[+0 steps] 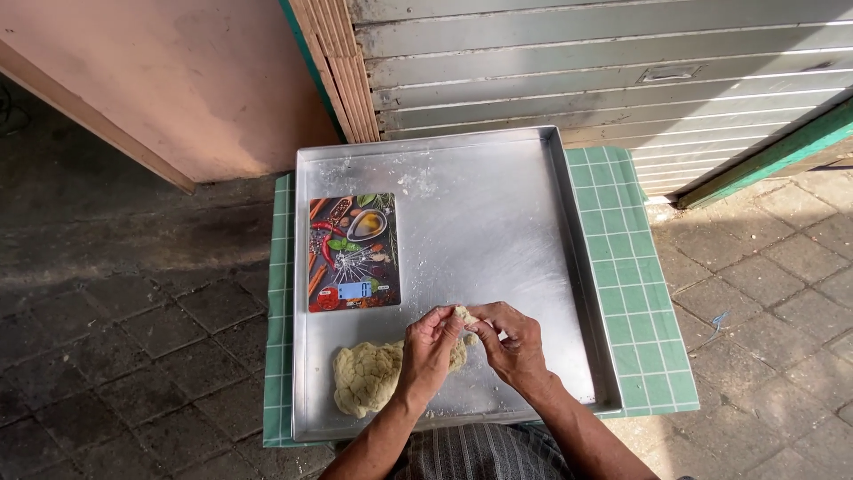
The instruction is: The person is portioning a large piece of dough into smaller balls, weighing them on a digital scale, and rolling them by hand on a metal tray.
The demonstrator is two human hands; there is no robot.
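Both hands meet over the near part of the metal tray (498, 222). Left hand (429, 348) and right hand (514, 342) both pinch a small dough piece (463, 314) between them, fingers curled and closed on it, thumbs and fingertips pressing from either side. The piece sits just above the big dough lump (369, 376), which lies on the tray near its front left corner, partly hidden behind the left hand. Whether piece and lump are touching, can't tell. Kitchen scale (354, 252) with a spice picture on top lies flat on the tray's left side, just beyond the lump. Flour dusts the tray. Tray rests on a green checked cloth (635, 293). Paved floor (133, 329) all round.
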